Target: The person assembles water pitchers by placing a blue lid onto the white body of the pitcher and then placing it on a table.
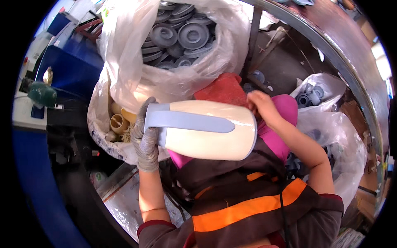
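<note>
Metal-edged table (343, 35) flanks bagged lids (193, 35) — left hand (148, 138) grips jug (206, 142), right fingers (253, 98) unclear.

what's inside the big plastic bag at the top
The big plastic bag holds a pile of round grey lid-like discs, some with raised rings. What lies deeper can't be seen: the upper discs and the bag's cloudy, gathered front wall cover it.
</note>
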{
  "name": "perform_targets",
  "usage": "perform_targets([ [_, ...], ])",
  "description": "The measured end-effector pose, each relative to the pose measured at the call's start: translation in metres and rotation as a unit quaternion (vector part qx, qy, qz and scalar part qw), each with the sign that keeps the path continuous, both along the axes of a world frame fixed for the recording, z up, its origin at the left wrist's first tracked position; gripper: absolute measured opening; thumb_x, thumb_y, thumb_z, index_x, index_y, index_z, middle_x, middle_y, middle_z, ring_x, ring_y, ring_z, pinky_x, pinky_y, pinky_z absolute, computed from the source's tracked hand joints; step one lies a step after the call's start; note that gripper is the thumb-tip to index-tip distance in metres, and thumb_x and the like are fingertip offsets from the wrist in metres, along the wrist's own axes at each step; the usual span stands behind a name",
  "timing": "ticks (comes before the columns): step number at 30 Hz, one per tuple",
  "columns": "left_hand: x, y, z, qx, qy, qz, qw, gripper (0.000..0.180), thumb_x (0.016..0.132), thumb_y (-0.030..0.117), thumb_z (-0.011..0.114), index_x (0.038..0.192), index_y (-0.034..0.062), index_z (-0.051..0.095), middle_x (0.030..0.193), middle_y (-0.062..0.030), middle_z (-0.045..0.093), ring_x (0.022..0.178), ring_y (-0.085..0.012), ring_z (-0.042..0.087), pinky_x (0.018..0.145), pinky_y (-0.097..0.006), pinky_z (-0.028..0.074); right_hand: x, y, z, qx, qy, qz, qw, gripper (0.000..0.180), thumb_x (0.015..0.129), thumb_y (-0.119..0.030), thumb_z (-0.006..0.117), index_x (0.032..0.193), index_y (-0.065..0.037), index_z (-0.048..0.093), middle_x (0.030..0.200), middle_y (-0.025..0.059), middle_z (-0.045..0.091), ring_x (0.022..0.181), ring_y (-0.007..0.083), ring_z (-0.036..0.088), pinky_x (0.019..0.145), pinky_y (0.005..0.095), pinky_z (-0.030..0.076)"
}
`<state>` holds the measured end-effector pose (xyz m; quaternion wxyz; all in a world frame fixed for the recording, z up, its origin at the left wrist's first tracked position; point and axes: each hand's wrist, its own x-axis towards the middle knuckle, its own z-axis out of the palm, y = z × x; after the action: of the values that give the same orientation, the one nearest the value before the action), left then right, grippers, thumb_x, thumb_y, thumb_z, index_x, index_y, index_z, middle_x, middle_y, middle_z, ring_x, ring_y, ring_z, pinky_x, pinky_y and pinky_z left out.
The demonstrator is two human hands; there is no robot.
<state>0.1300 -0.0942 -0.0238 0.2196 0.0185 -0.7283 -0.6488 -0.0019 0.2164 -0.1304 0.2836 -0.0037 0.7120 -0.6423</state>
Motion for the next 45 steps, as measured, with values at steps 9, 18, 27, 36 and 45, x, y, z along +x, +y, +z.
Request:
perform_targets([
  [9,-0.058,0.046,-0.013,-0.121,0.035,-0.082,0.989,0.044,0.092,0.036,0.051,0.116,-0.0006,0.060,0.142,-0.0180,0.042,0.128,-0.0290,0.042,0.105,-0.041,0.033,0.070,0.021,0.130,-0.111,0.224,-0.030,0.968,0.032,0.098,-0.034,0.048,0.091,-0.006,0.061,0.070,0.0017,0.058,0.061,0.0086,0.055,0.057,0.0244,0.045],
  [18,-0.066,0.051,-0.048,-0.046,-0.156,-0.170,0.972,0.021,0.093,0.015,0.055,0.104,0.0003,0.064,0.124,-0.0120,0.056,0.112,-0.0183,0.051,0.096,-0.030,0.039,0.005,0.171,0.219,-0.074,0.612,-0.436,0.656,0.032,0.100,-0.032,0.043,0.097,-0.003,0.055,0.076,0.0014,0.058,0.066,0.0092,0.055,0.059,0.0229,0.044],
  [27,-0.045,0.011,-0.056,-0.038,-0.172,-0.045,0.983,0.024,0.092,0.017,0.057,0.106,-0.0019,0.064,0.108,-0.0078,0.063,0.098,-0.0169,0.057,0.087,-0.029,0.044,-0.111,0.195,0.148,0.231,0.565,-0.464,0.642,0.040,0.087,-0.012,0.059,0.125,-0.002,0.052,0.118,0.0150,0.058,0.107,0.0268,0.057,0.094,0.0361,0.044],
  [36,-0.121,-0.038,-0.169,-0.491,-0.386,-0.175,0.761,0.033,0.085,0.027,0.050,0.094,0.0020,0.069,0.093,-0.0221,0.067,0.089,-0.0374,0.064,0.081,-0.043,0.049,-0.068,-0.037,-0.034,0.198,0.430,0.030,0.880,0.025,0.087,-0.016,0.060,0.109,-0.003,0.062,0.110,0.0130,0.063,0.103,0.0291,0.060,0.090,0.0362,0.046],
  [45,-0.135,-0.030,-0.399,-0.408,-0.612,-0.280,0.616,0.049,0.089,0.020,0.046,0.136,0.0074,0.047,0.141,-0.0163,0.045,0.129,-0.0310,0.044,0.105,-0.041,0.038,-0.058,-0.100,-0.110,0.332,0.545,0.150,0.755,0.035,0.082,-0.023,0.064,0.114,-0.009,0.059,0.125,0.0098,0.054,0.117,0.0294,0.048,0.098,0.0434,0.036],
])
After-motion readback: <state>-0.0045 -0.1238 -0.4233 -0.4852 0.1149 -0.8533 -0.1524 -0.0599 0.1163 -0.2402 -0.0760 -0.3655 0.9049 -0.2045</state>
